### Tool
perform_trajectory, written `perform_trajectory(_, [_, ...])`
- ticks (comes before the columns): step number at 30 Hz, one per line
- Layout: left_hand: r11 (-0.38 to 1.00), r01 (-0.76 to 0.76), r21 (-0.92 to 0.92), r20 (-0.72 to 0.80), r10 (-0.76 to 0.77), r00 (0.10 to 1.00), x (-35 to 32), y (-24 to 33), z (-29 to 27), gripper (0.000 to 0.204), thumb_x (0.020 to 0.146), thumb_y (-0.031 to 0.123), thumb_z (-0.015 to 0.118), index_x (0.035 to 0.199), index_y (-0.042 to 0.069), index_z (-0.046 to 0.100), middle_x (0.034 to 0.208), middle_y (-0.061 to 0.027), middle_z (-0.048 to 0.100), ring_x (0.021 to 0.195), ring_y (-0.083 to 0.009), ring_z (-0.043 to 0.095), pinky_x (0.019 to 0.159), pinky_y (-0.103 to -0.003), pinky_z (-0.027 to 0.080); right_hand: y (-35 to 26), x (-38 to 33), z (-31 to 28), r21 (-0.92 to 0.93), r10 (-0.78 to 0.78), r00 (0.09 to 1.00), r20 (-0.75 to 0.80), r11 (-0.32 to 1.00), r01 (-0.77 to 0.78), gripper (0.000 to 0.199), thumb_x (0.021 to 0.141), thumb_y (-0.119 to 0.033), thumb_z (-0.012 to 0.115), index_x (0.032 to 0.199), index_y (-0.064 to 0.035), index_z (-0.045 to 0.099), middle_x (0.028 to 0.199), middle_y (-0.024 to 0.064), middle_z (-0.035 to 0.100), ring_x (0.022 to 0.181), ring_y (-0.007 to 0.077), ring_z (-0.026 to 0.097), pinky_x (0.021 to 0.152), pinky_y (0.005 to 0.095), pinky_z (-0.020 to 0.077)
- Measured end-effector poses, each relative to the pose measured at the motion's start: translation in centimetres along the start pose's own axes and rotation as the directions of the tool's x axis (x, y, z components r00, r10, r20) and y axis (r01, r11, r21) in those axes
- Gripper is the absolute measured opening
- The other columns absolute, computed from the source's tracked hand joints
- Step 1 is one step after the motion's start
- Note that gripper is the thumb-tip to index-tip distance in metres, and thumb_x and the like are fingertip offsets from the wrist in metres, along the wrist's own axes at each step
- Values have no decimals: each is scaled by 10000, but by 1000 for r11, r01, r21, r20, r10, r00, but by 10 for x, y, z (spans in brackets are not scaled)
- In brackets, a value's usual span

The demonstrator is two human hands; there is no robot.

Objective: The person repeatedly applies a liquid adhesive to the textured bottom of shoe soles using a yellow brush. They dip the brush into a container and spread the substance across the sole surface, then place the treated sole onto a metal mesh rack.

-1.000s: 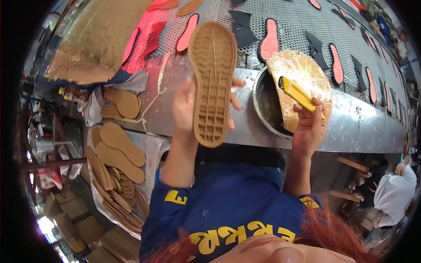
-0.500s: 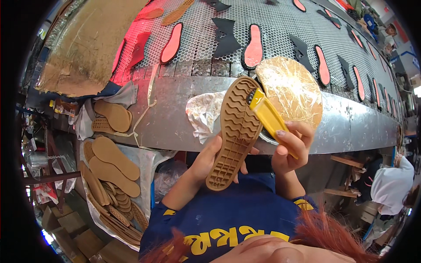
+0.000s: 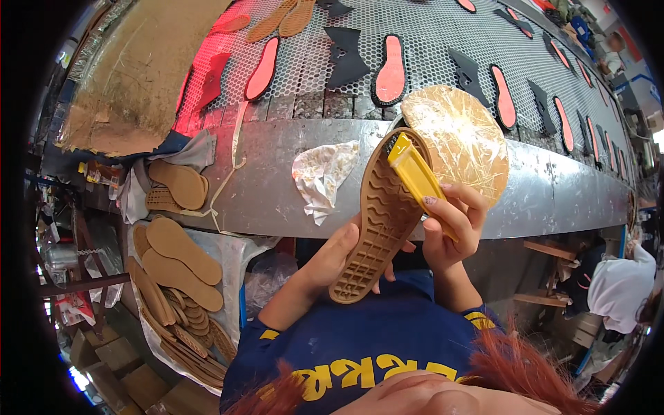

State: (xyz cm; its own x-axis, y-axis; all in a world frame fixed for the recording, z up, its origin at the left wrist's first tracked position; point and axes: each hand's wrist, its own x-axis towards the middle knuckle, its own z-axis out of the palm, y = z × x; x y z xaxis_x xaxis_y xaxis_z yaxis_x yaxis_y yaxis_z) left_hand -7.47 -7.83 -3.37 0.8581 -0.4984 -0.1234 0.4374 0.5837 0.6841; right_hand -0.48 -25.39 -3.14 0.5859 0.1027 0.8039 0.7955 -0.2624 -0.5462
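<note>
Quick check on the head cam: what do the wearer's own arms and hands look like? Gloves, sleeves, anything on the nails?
No gloves: both the left hand and the right hand are bare, as are the forearms. Sleeves are short, dark blue with a yellow band at the cuff, part of a blue shirt with yellow lettering. Right-hand fingers show pale, decorated nails. No watch, rings or bracelets visible.

What we cannot make out

The tan shoe sole [image 3: 379,220] covers most of our left hand [image 3: 337,253], so we cannot see its grip. Our right hand [image 3: 453,220] hides the lower end of the yellow brush handle [image 3: 413,174], and its bristles are too small to tell. The sole also hides part of the round wrapped tin [image 3: 462,142].
</note>
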Motion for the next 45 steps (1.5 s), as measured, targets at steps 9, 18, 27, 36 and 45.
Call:
perform_trajectory(9, [1000, 6, 22, -2, -6, 1000, -1, -1, 4, 795, 896, 673, 228, 1435, 89, 190, 1220, -252, 512, 829, -209, 640, 563, -279, 570, -3, 3, -15, 10, 25, 998, 65, 1000, -25, 241, 837, -215, 679, 968, -17, 638, 1024, 163, 572, 908, 248, 590, 750, 305, 492])
perform_trajectory(18, [998, -34, -48, -69, 31, 997, 1, -9, 3, 743, 903, 670, 142, 1431, 153, 218, 1178, -252, 494, 842, -349, 621, 549, -406, 586, -8, -6, -27, 192, 68, 979, 191, 976, -105, 209, 846, -198, 650, 933, -10, 622, 1021, 175, 592, 912, 264, 593, 795, 327, 482])
perform_trajectory(27, [964, -121, -236, -116, 96, 989, 10, -6, 7, 724, 910, 660, 131, 1416, 153, 233, 1184, -217, 517, 839, -272, 632, 515, -353, 584, -12, -16, -29, 296, 61, 967, 248, 946, -136, 177, 838, -142, 641, 913, 13, 601, 1005, 183, 568, 904, 283, 599, 797, 350, 496])
perform_trajectory(36, [946, -280, -160, -219, 242, 945, 35, 6, 5, 726, 935, 621, 102, 1361, 88, 349, 1152, -230, 571, 768, -249, 650, 670, -342, 560, -24, -22, -22, 397, -62, 963, 263, 916, -49, 209, 788, -147, 686, 889, -2, 575, 1007, 172, 542, 870, 337, 588, 759, 414, 504])
perform_trajectory(45, [920, -302, -251, -254, 238, 937, 39, 13, 4, 677, 942, 599, 127, 1350, 103, 339, 1143, -249, 544, 780, -287, 647, 524, -427, 593, -31, -20, -27, 517, -56, 953, 296, 849, -110, 213, 823, -201, 660, 863, -10, 573, 982, 175, 555, 825, 331, 584, 740, 433, 497])
